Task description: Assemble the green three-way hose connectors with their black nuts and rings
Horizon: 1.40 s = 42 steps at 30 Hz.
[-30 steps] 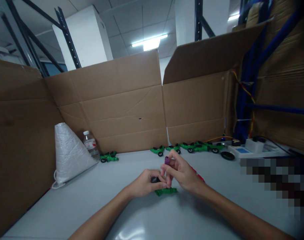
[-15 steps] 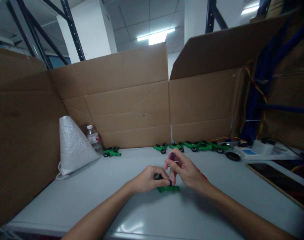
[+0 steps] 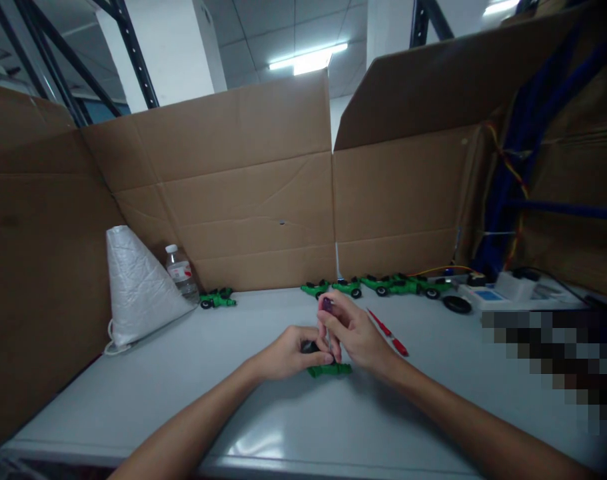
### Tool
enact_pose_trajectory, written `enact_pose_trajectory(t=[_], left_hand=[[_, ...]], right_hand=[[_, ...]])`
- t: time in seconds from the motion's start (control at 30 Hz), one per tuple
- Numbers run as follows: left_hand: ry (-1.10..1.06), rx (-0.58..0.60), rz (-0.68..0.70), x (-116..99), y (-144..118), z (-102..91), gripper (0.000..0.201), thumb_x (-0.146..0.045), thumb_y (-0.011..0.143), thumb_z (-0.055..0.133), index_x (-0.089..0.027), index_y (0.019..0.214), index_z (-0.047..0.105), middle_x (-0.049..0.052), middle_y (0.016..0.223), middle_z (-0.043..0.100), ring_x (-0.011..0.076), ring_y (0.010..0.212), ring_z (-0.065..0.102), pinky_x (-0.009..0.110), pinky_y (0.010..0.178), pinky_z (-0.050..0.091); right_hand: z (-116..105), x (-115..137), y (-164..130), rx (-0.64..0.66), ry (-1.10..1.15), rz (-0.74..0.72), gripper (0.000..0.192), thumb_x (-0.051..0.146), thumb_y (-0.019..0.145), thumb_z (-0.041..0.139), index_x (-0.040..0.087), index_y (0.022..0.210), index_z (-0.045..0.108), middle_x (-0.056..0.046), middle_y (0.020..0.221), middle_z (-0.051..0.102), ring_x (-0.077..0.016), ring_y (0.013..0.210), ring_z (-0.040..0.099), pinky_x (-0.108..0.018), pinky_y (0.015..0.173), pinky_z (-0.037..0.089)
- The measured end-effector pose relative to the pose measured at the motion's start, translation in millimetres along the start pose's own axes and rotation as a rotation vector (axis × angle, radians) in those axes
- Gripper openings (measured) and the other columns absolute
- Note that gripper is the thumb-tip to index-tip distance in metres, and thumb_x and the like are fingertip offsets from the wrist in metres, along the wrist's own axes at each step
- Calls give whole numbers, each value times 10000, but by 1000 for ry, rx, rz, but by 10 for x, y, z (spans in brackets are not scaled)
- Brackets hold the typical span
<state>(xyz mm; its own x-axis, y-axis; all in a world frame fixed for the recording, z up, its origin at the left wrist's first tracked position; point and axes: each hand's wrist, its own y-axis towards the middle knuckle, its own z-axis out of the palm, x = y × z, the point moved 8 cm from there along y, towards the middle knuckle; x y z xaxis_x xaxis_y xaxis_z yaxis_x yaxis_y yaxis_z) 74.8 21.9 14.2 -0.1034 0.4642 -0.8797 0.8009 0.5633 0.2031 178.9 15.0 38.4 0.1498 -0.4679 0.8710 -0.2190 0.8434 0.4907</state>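
My left hand (image 3: 289,352) is closed around a green toy car (image 3: 330,370) on the white table, its fingers and thumb pinching the dark upper part. Much of the car is hidden under the fingers. My right hand (image 3: 353,331) grips a screwdriver by its dark purple handle (image 3: 327,305). The thin shaft points down, and its tip meets the car beside my left fingertips; the exact contact is hidden. To the right of my right hand lies a red pen-like tool (image 3: 389,333), apart from both hands.
Several green toy cars (image 3: 406,285) line the back, and another green car (image 3: 218,298) stands at left. Beside it are a water bottle (image 3: 182,272) and a silvery bag (image 3: 140,293). A power strip (image 3: 513,297) and a black ring (image 3: 456,305) lie at right. Cardboard walls (image 3: 253,200) enclose the table.
The whole view has shifted slightly, moving things left and up. The red tool, mostly hidden behind my right wrist before, now shows fully. Both hands keep their holds.
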Motion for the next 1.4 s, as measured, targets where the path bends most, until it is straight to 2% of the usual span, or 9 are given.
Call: enact_pose_trajectory(t=[0.17, 0.3, 0.43, 0.6, 0.83, 0.97, 1.03, 1.2, 1.4], left_hand=[[92, -47, -1, 34, 8, 1, 391, -494, 943, 717, -109, 881, 750, 112, 984, 752, 188, 950, 681, 302, 939, 510], [22, -29, -46, 98, 12, -11, 391, -503, 910, 755, -113, 888, 771, 134, 1037, 782, 218, 1005, 713, 335, 973, 533], [-157, 91, -120, 135, -13, 41, 393, -497, 824, 841, -113, 892, 788, 156, 1134, 793, 269, 1142, 716, 409, 1083, 509], [-223, 158, -140, 89, -41, 111, 387, -483, 789, 870, -112, 862, 788, 163, 1138, 795, 281, 1157, 721, 432, 1111, 496], [74, -1, -28, -24, -9, 93, 399, -514, 907, 747, -116, 890, 779, 109, 1015, 780, 196, 979, 707, 294, 947, 527], [298, -87, -122, 87, -22, 32, 439, -541, 938, 697, -110, 863, 729, 21, 728, 676, 116, 663, 583, 225, 690, 469], [250, -66, -110, 80, -13, 28, 446, -549, 936, 699, -106, 893, 731, 33, 758, 686, 123, 677, 591, 232, 693, 475], [71, 96, 49, -207, 32, 39, 389, -501, 939, 720, -121, 947, 804, 142, 1052, 770, 237, 1069, 690, 355, 1028, 496], [-45, 198, -19, -240, -2, 52, 387, -474, 968, 691, -115, 1028, 820, 161, 1131, 781, 248, 1113, 699, 373, 1049, 502]], right_hand=[[-55, 8, -19, -95, -41, 0, 304, 522, 1014, 596, 223, 1009, 538, 54, 688, 637, -78, 360, 521, -179, 355, 408], [-12, -47, -23, 69, 130, 100, 396, 592, 993, 603, 196, 999, 578, 47, 685, 605, -60, 361, 474, -165, 330, 377], [32, -136, -43, 190, 336, 208, 433, 603, 976, 638, 175, 1045, 623, 32, 746, 590, -38, 425, 403, -145, 363, 387], [162, -118, -113, 369, 326, 223, 399, 568, 986, 652, 171, 1006, 612, 14, 758, 635, -43, 442, 445, -154, 400, 409], [62, -35, -48, 143, 127, 84, 412, 582, 985, 634, 180, 908, 585, 49, 630, 604, -60, 361, 487, -165, 348, 338], [-55, -79, -8, -17, 79, 48, 408, 590, 988, 620, 197, 892, 566, 84, 565, 544, -73, 345, 490, -173, 347, 354], [-68, -90, 0, -25, 80, 44, 406, 594, 995, 608, 200, 907, 560, 77, 585, 566, -73, 350, 499, -171, 349, 361], [-1, -46, -8, 112, 160, 84, 455, 634, 937, 672, 191, 937, 567, 31, 740, 643, -56, 396, 512, -169, 363, 418], [114, -11, -76, 351, 236, 157, 439, 609, 952, 672, 179, 975, 591, 21, 764, 642, -65, 463, 540, -176, 418, 497]])
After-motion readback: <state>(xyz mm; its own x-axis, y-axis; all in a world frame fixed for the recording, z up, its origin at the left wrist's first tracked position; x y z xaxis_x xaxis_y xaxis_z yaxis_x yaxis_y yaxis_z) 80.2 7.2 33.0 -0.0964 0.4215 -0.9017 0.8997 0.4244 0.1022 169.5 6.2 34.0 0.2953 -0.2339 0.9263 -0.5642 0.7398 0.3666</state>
